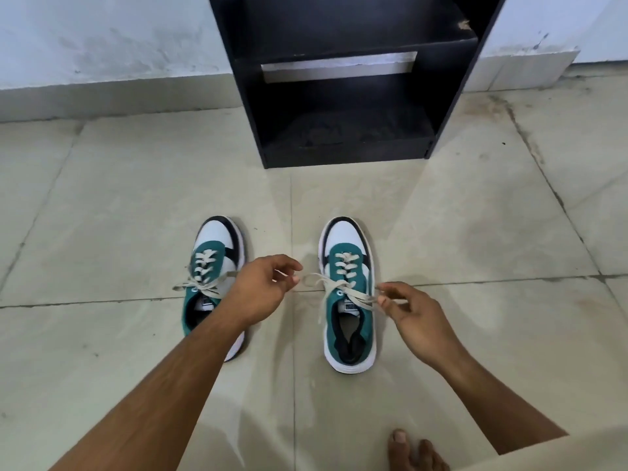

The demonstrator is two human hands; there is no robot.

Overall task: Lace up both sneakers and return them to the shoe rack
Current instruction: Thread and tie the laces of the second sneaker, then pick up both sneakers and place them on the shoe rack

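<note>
Both hands pull loops on the right sneaker: left-hand fingers and right-hand fingers each pinch lace. Left sneaker, beyond the left-hand fingers, looks tied; shoe rack farther ahead, awaiting both

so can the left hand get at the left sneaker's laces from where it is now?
Probably yes. The left hand is pinching the right sneaker's lace, but its wrist sits right beside the left sneaker's laces, which lie loose and uncovered. It would have to release first.
</note>
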